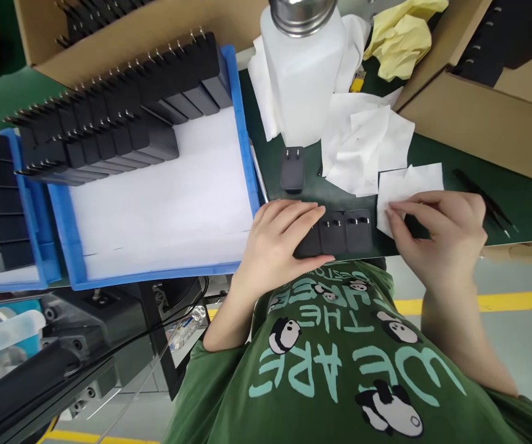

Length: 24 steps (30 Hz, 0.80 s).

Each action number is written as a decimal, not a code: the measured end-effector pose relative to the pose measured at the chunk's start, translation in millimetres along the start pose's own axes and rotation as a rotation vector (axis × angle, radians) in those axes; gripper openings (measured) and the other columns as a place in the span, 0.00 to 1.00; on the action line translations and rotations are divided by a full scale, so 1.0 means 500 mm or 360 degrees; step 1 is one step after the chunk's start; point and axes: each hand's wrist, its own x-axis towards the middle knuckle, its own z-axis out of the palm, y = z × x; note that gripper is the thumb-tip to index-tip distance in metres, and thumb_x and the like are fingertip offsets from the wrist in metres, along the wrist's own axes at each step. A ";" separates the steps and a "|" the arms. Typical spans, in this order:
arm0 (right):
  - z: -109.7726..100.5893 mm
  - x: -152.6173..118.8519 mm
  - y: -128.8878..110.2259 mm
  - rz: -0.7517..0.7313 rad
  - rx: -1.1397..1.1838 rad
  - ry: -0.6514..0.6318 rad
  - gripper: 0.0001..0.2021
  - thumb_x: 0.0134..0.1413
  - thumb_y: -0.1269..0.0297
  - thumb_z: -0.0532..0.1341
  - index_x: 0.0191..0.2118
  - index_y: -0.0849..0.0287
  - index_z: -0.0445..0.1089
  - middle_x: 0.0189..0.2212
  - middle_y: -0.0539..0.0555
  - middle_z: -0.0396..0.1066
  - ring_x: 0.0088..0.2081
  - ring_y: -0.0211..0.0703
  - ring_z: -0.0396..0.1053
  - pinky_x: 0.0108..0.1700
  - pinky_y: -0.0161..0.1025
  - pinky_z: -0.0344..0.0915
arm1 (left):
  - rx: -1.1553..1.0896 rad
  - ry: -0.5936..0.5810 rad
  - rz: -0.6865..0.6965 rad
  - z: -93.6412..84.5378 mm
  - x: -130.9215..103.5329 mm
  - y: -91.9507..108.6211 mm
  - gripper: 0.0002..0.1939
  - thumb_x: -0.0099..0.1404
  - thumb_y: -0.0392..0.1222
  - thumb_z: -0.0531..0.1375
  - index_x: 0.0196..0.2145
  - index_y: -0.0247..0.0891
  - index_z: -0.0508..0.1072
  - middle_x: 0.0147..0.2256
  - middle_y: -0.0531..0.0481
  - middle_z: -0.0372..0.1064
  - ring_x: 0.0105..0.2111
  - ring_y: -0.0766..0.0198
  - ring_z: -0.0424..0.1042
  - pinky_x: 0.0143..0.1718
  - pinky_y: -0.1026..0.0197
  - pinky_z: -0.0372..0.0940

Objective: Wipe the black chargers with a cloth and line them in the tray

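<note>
1. The left hand [277,243] lies flat, fingers pressed together, over a row of black plastic plug adapters [346,231] at the green worktop [515,197] edge.
2. The right hand [446,231] pinches a white square wipe [409,185], apparently with thumb and forefinger.
3. Beyond the left fingers a lone black adapter [292,168] lies before a white plastic bottle [303,80].

Two hands [275,243], four loose black adapters [333,233], one white bottle [303,74], two blue trays [242,123]
</note>
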 end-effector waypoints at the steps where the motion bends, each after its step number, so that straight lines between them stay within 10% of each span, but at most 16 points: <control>1: 0.003 0.000 -0.003 0.0034 -0.0001 0.0025 0.04 0.59 0.65 0.69 0.40 0.54 0.76 0.35 0.54 0.76 0.37 0.48 0.74 0.43 0.47 0.70 | -0.0014 0.0007 0.0006 0.002 0.000 -0.001 0.30 0.64 0.58 0.70 0.56 0.34 0.74 0.51 0.39 0.79 0.50 0.48 0.77 0.55 0.48 0.69; 11: -0.023 0.008 -0.017 0.0172 0.0195 0.0033 0.16 0.58 0.57 0.70 0.50 0.55 0.77 0.40 0.58 0.75 0.41 0.55 0.75 0.44 0.52 0.69 | -0.0090 0.0012 0.0016 0.005 0.001 -0.007 0.28 0.64 0.54 0.71 0.55 0.34 0.75 0.46 0.39 0.80 0.44 0.50 0.77 0.47 0.50 0.71; 17: -0.046 0.059 -0.086 -0.0227 0.0731 -0.0682 0.37 0.61 0.49 0.69 0.70 0.59 0.60 0.57 0.63 0.71 0.57 0.59 0.69 0.59 0.55 0.69 | -0.0057 -0.0013 -0.0003 0.003 0.003 -0.004 0.26 0.66 0.52 0.70 0.55 0.35 0.74 0.47 0.40 0.80 0.45 0.50 0.77 0.49 0.50 0.70; 24: -0.029 0.097 -0.095 -0.0206 0.1040 -0.0733 0.26 0.60 0.59 0.72 0.60 0.54 0.66 0.55 0.56 0.75 0.63 0.55 0.67 0.65 0.53 0.68 | -0.0048 0.0033 -0.0004 -0.017 0.013 0.009 0.24 0.65 0.48 0.69 0.56 0.39 0.73 0.50 0.40 0.79 0.54 0.44 0.73 0.58 0.41 0.66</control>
